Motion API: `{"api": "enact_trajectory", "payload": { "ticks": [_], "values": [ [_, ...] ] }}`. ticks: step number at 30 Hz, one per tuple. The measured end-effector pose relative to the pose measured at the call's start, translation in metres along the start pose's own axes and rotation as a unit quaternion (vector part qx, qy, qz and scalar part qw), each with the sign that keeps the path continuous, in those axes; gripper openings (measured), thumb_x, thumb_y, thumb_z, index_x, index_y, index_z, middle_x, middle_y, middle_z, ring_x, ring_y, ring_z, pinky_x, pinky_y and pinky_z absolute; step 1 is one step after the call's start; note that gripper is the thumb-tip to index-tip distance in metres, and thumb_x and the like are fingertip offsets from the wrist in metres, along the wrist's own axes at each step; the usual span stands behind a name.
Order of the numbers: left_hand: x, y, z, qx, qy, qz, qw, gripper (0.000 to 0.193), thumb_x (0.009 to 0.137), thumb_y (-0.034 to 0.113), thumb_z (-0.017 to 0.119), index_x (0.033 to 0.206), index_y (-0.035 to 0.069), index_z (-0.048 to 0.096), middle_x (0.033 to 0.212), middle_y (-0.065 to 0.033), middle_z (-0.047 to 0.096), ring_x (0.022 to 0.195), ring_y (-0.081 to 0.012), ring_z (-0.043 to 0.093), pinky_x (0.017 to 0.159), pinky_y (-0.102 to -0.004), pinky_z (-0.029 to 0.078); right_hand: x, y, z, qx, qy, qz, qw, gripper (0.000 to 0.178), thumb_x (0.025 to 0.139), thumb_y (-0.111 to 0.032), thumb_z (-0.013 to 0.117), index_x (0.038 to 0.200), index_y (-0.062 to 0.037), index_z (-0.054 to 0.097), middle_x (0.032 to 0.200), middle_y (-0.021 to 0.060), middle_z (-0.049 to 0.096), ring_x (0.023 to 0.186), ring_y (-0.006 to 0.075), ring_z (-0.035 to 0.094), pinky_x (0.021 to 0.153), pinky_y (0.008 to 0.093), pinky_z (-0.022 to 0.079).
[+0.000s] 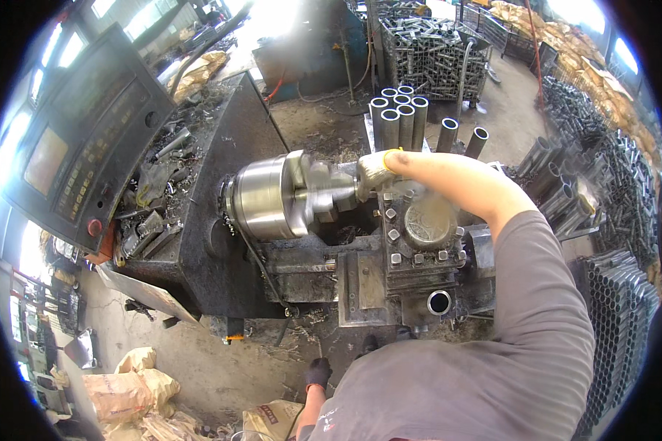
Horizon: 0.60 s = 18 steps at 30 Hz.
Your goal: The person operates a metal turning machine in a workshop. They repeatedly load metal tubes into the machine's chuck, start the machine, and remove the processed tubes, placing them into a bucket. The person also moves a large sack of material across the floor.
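My right hand [376, 173], in a pale grey work glove with a yellow cuff, reaches across the lathe to the jaw side of the metal chuck [263, 197]. Its fingers look curled at the end of the blurred chuck jaws [320, 192]; what lies inside the grip is hidden. Just nearer to me stands the tool post [421, 253], with several square-headed bolts and a round cap. Down beside my body hangs my left hand [318, 373] in a dark glove, apart from the machine. It looks bunched, but its fingers do not show clearly.
Several upright metal tubes [390, 126] stand behind the lathe. A single tube end [439, 302] shows below the tool post. Control panel [77, 140] and chip-covered headstock [224, 162] are left. Stacked tubes [618, 316] rise at right; sacks [129, 393] lie lower left.
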<state>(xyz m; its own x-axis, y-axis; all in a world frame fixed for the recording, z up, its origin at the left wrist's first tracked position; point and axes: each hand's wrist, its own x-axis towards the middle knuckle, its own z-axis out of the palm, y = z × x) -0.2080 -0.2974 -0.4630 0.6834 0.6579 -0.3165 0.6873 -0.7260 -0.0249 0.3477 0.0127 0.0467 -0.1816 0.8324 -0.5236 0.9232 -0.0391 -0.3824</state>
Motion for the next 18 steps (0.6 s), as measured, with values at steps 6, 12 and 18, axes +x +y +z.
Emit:
{"api": "enact_trajectory", "payload": {
  "ticks": [6,12,18],
  "values": [
    [-0.014,0.011,-0.019,-0.536,0.048,-0.211,0.816,0.030,0.096,0.034,0.068,0.116,0.011,0.070,0.109,-0.0199,0.074,0.098,-0.0419,0.069,0.084,-0.0533,0.056,0.022,0.039,0.002,0.020,-0.100,-0.210,0.972,0.042,0.084,-0.040,0.087,0.095,-0.0001,0.079,0.088,0.0073,0.078,0.069,0.0174,0.069,0.061,0.0358,0.055],
    [0.021,0.045,-0.271,-0.304,0.205,-0.326,0.871,0.039,0.097,0.031,0.067,0.127,0.005,0.068,0.111,-0.0224,0.073,0.105,-0.0411,0.069,0.091,-0.0528,0.054,0.030,0.048,0.003,0.038,-0.094,-0.175,0.979,0.044,0.085,-0.041,0.086,0.098,0.0008,0.077,0.090,0.0086,0.078,0.077,0.0188,0.070,0.068,0.0381,0.055],
    [0.196,0.045,-0.527,-0.041,0.444,-0.007,0.895,0.063,0.080,0.024,0.083,0.137,0.011,0.062,0.140,-0.0174,0.059,0.134,-0.0400,0.054,0.119,-0.0641,0.036,0.052,0.054,0.023,0.033,-0.063,-0.142,0.987,0.039,0.086,-0.027,0.084,0.113,-0.0001,0.076,0.093,0.0107,0.077,0.081,0.0188,0.072,0.070,0.0373,0.059]
  ]
}}
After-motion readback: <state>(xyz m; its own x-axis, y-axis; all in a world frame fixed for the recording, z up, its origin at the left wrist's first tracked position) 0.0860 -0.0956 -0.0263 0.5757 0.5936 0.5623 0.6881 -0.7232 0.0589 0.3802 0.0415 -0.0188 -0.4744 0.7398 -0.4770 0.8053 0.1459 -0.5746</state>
